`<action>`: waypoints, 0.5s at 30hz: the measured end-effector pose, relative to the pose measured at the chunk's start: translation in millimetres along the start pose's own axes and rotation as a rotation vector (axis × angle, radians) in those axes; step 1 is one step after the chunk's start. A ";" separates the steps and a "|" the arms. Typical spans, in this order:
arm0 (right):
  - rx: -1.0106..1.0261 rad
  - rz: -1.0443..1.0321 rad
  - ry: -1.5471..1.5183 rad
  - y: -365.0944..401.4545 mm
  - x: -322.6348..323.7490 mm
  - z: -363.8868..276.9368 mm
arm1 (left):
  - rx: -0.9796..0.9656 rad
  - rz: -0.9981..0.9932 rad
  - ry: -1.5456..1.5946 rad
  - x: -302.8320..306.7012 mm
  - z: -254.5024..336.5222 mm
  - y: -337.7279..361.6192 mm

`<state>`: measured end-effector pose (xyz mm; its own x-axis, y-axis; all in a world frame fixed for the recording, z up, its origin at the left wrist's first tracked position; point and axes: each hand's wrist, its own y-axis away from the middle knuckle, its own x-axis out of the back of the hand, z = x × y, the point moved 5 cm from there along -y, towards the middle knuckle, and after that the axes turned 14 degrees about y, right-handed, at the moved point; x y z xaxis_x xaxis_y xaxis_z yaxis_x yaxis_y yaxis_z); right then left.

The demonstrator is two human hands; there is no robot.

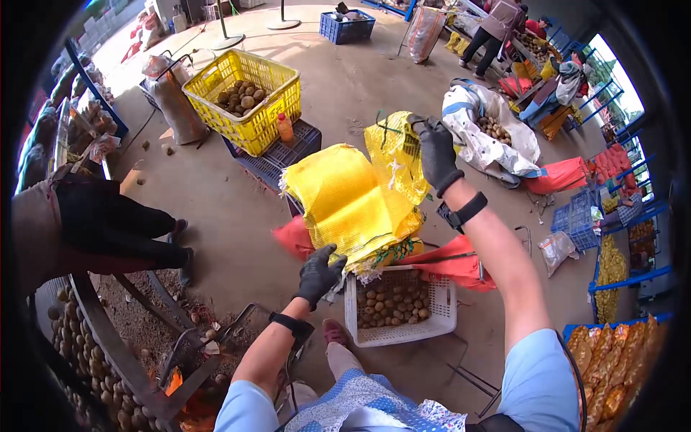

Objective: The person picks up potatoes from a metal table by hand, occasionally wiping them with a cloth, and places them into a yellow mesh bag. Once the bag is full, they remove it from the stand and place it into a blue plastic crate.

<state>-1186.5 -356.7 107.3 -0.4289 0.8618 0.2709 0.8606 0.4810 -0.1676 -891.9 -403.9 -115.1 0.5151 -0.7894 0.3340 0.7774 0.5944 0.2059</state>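
My right hand (437,160), in a dark glove, is closed on the top edge of a yellow mesh bag (394,155) and holds it up. Below lies a stack of folded yellow mesh sacks (338,201) with green ties showing at the near edge. My left hand (319,276), also gloved, is beside the lower left corner of that stack, fingers apart and holding nothing. Under the stack, red cloth (457,261) sticks out on both sides. A white crate (351,309) with round brown produce (392,304) stands just in front of me.
At the upper left, a yellow crate (281,90) of produce and an orange-capped bottle (285,128) sit on a dark crate (309,140). A person (108,223) stands at left by a metal-framed produce bed. White sacks (461,119), blue crates (576,219) and other workers occupy the right.
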 end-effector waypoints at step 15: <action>-0.247 -0.002 -0.214 298.2 -37.7 -81.4 | 0.121 0.270 0.761 207.8 74.1 191.0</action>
<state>-891.4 -259.0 124.3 -0.4562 0.8878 0.0614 0.8890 0.4516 0.0750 -663.2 -442.9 61.8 0.8171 -0.4789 -0.3210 0.5695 0.7570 0.3202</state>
